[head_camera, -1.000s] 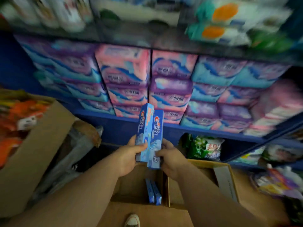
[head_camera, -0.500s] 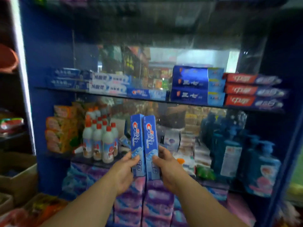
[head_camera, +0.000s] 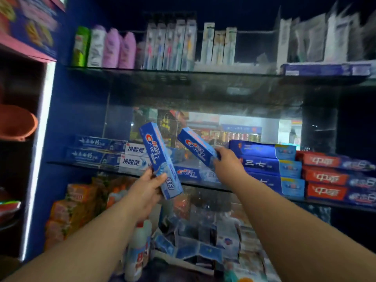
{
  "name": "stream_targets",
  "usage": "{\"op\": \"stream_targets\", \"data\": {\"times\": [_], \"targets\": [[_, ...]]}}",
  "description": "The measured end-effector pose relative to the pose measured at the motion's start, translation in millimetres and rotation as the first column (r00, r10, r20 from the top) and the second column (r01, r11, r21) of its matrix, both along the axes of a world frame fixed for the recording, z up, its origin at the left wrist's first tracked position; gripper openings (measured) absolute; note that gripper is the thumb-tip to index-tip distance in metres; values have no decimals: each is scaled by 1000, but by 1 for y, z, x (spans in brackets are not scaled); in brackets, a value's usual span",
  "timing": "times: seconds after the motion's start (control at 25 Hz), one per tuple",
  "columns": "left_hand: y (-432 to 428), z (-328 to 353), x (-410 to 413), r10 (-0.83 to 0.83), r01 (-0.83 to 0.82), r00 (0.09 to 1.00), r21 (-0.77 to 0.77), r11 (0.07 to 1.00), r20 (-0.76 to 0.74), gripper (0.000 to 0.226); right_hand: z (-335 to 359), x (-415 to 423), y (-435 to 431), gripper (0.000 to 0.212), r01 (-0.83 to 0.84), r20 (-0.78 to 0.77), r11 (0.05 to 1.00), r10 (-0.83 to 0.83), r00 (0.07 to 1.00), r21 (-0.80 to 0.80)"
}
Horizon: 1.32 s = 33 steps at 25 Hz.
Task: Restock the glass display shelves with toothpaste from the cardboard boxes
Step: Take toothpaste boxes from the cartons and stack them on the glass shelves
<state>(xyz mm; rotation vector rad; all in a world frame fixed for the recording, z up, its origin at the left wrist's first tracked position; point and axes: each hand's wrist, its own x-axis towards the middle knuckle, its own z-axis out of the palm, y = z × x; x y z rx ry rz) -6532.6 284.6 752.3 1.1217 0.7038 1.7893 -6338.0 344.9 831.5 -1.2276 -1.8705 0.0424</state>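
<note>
As you face it, the blue shelving unit (head_camera: 77, 119) fills your view, carrying two glass shelves.

- Upper glass shelf (head_camera: 223, 73): upright bottles (head_camera: 105, 47) at the left, toothbrush packs (head_camera: 171, 45) standing beside them, and blurred packets further right.
- Middle glass shelf (head_camera: 203, 185): toothpaste lying lengthwise. From your left there are pale blue cartons (head_camera: 95, 149) stacked two high, white cartons (head_camera: 135, 155) touching them, one flat Crest carton (head_camera: 189, 173), a dark blue stack (head_camera: 270, 161) three high, and a red stack (head_camera: 335, 178) three high at the far right.
- Below the middle shelf: orange packs (head_camera: 69, 210) at the left and white bottles with red caps (head_camera: 140, 247) near your left forearm. The rest is too blurred to name.
- Left Crest box (head_camera: 160, 159): held in front of the middle shelf's edge, nearly upright with its top tilted to your left and its lower end below shelf level.
- Right Crest box (head_camera: 196, 146): raised above the flat Crest carton and slanted, its far end pointing up and to the left. It is apart from the left box.
- Your left hand (head_camera: 145, 189): its fingers (head_camera: 157, 179) are curled round the lower half of the left box.
- Your right hand (head_camera: 227, 161): its fingers (head_camera: 218, 152) are clasped round the near end of the right box, just beside the dark blue stack.
</note>
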Motion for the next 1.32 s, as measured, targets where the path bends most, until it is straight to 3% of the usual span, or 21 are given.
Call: {"op": "stream_targets", "data": {"times": [0.16,0.36,0.6,0.84,0.96,1.04,1.08,1.12,1.16,1.24,1.32], "targets": [[54,23,-49,-9,10,1000,22,1000,-12,42,31,-22,59,43,249,260,968,-251,932,44],[113,36,-72,-67,67,998,64,996,0,42,32,-52,124,45,368,429,929,-343,836,26],[147,37,-79,-94,88,994,87,992,60,40,28,-66,179,51,440,609,897,-325,724,-44],[145,35,-78,-121,124,992,90,988,-47,40,30,-71,195,61,426,726,873,-130,675,-239],[143,36,-77,-104,108,993,79,991,-53,41,31,-72,178,57,373,663,909,-164,730,-186],[142,38,-74,-59,62,996,55,997,-62,41,35,-78,155,42,180,348,974,-123,929,-138],[144,40,-69,-29,32,997,45,998,-67,40,38,-84,139,43,18,143,992,0,990,-126],[146,42,-63,-7,9,998,40,999,-69,40,44,-91,125,49,-147,-6,980,148,989,-135],[146,46,-54,0,3,998,41,999,-63,41,50,-98,111,55,-273,-60,950,267,962,-153],[150,53,-36,-31,33,999,44,999,-33,44,60,-112,94,53,-362,19,916,370,929,-172],[151,60,-23,2,5,993,58,998,-119,42,69,-115,94,45,-312,107,944,323,940,-107]]}}
